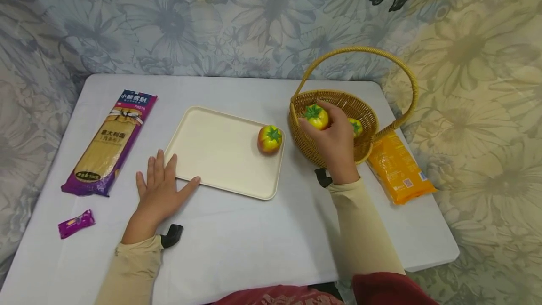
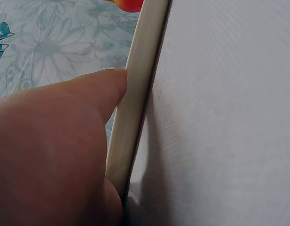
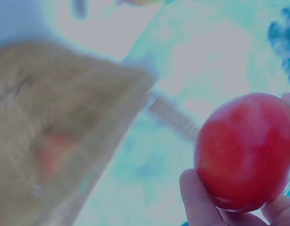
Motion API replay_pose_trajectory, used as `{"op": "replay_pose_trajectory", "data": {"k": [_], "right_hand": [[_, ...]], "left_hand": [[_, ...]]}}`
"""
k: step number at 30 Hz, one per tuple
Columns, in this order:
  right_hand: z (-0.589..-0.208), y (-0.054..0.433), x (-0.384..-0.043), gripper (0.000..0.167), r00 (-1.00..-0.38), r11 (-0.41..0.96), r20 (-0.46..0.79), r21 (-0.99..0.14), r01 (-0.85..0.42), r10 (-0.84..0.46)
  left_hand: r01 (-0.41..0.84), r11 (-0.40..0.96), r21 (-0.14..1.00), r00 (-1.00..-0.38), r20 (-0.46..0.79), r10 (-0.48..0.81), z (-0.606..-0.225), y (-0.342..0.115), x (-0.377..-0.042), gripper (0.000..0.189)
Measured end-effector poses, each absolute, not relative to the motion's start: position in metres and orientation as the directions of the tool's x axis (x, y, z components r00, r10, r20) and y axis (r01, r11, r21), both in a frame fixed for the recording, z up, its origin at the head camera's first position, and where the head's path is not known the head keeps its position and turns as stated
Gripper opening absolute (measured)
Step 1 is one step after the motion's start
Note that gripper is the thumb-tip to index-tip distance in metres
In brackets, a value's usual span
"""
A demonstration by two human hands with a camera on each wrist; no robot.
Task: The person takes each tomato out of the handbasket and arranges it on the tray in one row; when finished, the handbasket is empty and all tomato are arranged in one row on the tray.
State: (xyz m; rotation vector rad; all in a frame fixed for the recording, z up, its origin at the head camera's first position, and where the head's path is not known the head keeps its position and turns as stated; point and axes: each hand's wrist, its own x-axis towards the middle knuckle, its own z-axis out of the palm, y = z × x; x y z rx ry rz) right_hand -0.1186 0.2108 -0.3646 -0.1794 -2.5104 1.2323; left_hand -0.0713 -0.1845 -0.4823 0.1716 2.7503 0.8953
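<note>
My right hand (image 1: 334, 140) grips a red-and-yellow tomato (image 1: 316, 117) with a green star-shaped top, over the wicker basket (image 1: 298, 142). From the right wrist view, the tomato (image 3: 246, 150) shows a smooth red side between thumb and fingers, apart from the blurred basket wall. Another tomato (image 1: 354, 127) lies in the basket, partly hidden by my hand. A similar tomato (image 1: 269, 140) sits at the right end of the cream tray (image 1: 220, 147). My left hand (image 1: 161, 196) is spread at the tray's near left corner, its thumb (image 2: 100, 87) touching the rim.
A pasta packet (image 1: 109, 142) lies at the table's left, with a small purple wrapped snack (image 1: 76, 224) nearer me. Beside the basket, an orange packet (image 1: 400, 168) rests near the right table edge. The tall basket handle (image 1: 360, 49) arches up and leans right.
</note>
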Motion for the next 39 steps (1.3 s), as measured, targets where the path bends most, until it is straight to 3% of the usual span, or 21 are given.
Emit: {"op": "replay_pose_trajectory", "data": {"k": [6, 13, 16, 21, 25, 39], "right_hand": [[-0.356, 0.165, -0.126, 0.064, -0.968, 0.526, 0.214, -0.842, -0.116, 0.13], [-0.374, 0.129, -0.142, 0.066, -0.981, 0.554, 0.194, -0.815, -0.172, -0.02], [-0.387, 0.123, -0.152, 0.066, -0.976, 0.615, 0.202, -0.76, -0.209, -0.083], [-0.408, 0.119, -0.162, 0.066, -0.956, 0.776, 0.227, -0.563, -0.285, -0.186], [-0.421, 0.117, -0.167, 0.068, -0.959, 0.854, 0.193, -0.441, -0.276, -0.21], [-0.434, 0.109, -0.169, 0.069, -0.981, 0.924, 0.005, -0.336, -0.183, -0.192]], "left_hand": [[0.024, 0.81, 0.586, -0.962, -0.207, 0.179, -0.481, -0.185, -0.074, 0.108], [0.018, 0.818, 0.575, -0.961, -0.216, 0.174, -0.484, -0.185, -0.074, 0.108], [0.016, 0.815, 0.579, -0.961, -0.217, 0.172, -0.484, -0.185, -0.074, 0.108], [0.02, 0.809, 0.587, -0.964, -0.205, 0.173, -0.486, -0.186, -0.075, 0.109], [0.027, 0.81, 0.586, -0.967, -0.191, 0.17, -0.487, -0.187, -0.076, 0.109], [0.03, 0.805, 0.593, -0.968, -0.184, 0.172, -0.488, -0.187, -0.076, 0.109]]}}
